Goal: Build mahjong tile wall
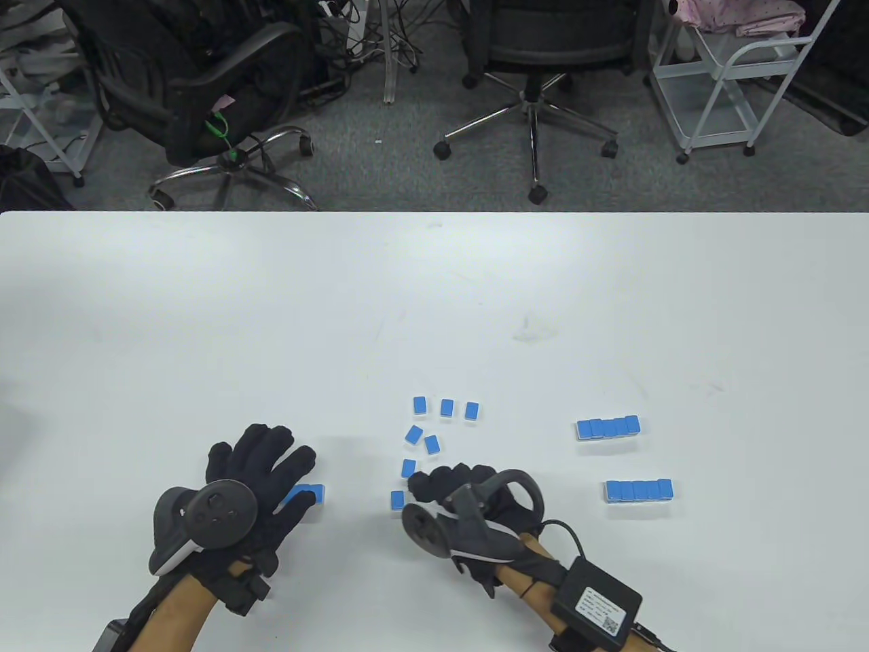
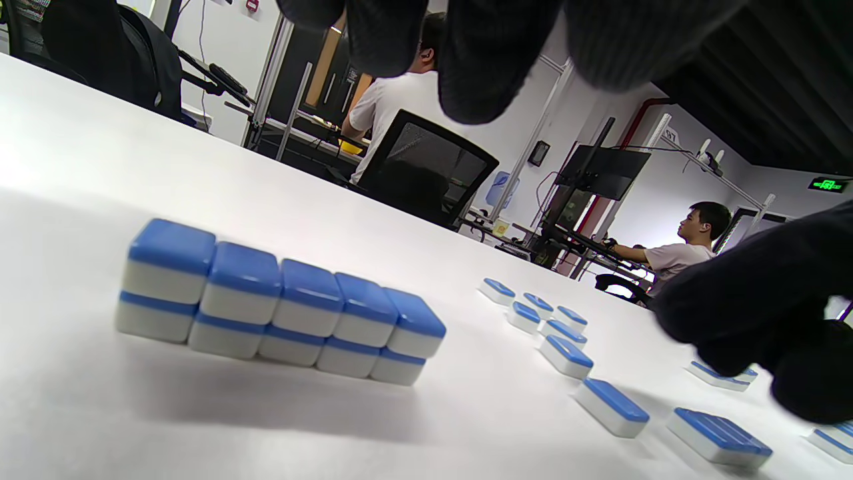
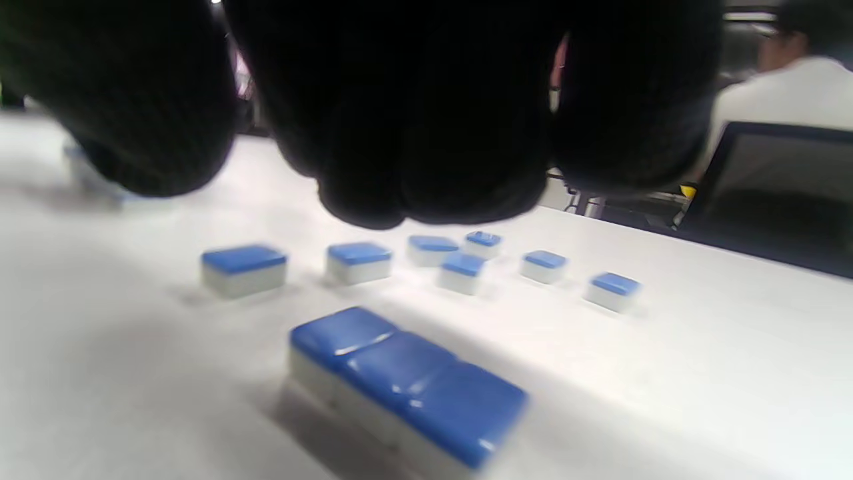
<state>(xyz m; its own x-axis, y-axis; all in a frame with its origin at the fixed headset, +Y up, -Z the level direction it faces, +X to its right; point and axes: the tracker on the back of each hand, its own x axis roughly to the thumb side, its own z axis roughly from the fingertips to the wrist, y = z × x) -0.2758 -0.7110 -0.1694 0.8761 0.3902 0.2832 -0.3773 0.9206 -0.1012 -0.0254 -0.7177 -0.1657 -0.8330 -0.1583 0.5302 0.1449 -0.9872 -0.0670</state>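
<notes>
Seven loose tiles [image 1: 430, 444] lie ahead of my curled, empty right hand [image 1: 453, 483]. My left hand [image 1: 261, 468] lies flat, fingers straight, over a double-stacked row [image 2: 280, 305].

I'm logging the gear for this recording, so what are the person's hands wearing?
Both hands wear black knit gloves that cover the fingers. The left hand carries a dark grey controller-like tracker with a white underside. The right hand has a similar tracker, and a black box with a white label and cable sits on its forearm.
</notes>
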